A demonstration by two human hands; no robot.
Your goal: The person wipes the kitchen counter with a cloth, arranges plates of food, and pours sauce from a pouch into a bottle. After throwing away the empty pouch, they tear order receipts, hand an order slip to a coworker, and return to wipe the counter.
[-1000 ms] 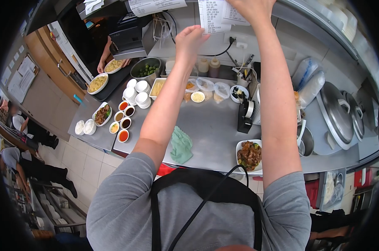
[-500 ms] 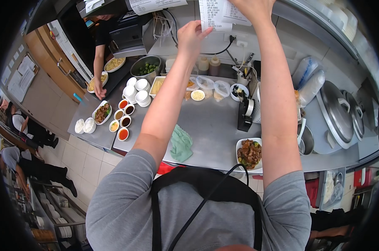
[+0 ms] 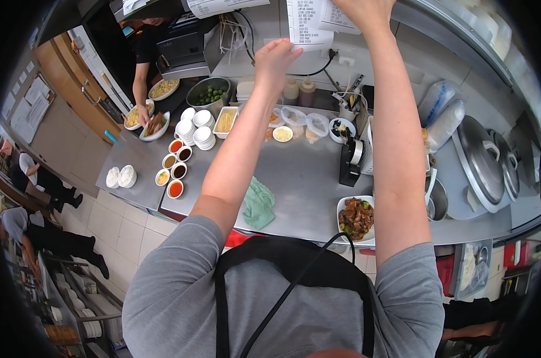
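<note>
My left hand (image 3: 276, 59) is raised at the lower left corner of a printed order slip (image 3: 309, 27), its thumb and fingers apart at the paper's edge. At the top of the view my right hand (image 3: 366, 12) reaches up beside a second slip (image 3: 339, 18); its fingers run out of the frame, so their grip is hidden. Both slips hang against the wall above the steel counter (image 3: 300, 173). Below my arms are a green cloth (image 3: 258, 204) and a white dish of brown meat and greens (image 3: 355, 219).
A co-worker's hand (image 3: 143, 113) holds a dish of meat (image 3: 157, 126) by noodle bowls (image 3: 164, 89). Sauce cups (image 3: 175, 189), stacked white cups (image 3: 204, 139), a pot of green limes (image 3: 208, 94) and a tape dispenser (image 3: 350, 164) stand on the counter. Large lids (image 3: 478, 158) lie at right.
My left hand has dropped slightly and come away from the slip's side edge. The co-worker has lifted the meat dish off the counter and moved it back towards the noodle bowls.
</note>
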